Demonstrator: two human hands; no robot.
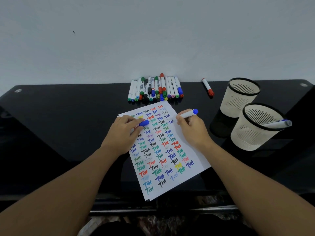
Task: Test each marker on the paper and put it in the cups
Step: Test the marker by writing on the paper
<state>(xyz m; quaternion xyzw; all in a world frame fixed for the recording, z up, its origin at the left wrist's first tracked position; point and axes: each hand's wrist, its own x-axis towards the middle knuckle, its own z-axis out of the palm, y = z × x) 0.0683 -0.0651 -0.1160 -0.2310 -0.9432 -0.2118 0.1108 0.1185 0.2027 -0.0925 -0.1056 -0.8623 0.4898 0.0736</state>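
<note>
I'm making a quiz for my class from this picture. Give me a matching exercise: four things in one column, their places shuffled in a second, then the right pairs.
Things
1. blue cap
2. blue marker
3. red marker
4. marker pile

Places
A. lying alone on the black table, left of the far cup
B. at the wall, beyond the paper
C. in the left hand
D. in the right hand, tip on the paper

Pairs: 1-C, 2-D, 3-A, 4-B
</note>
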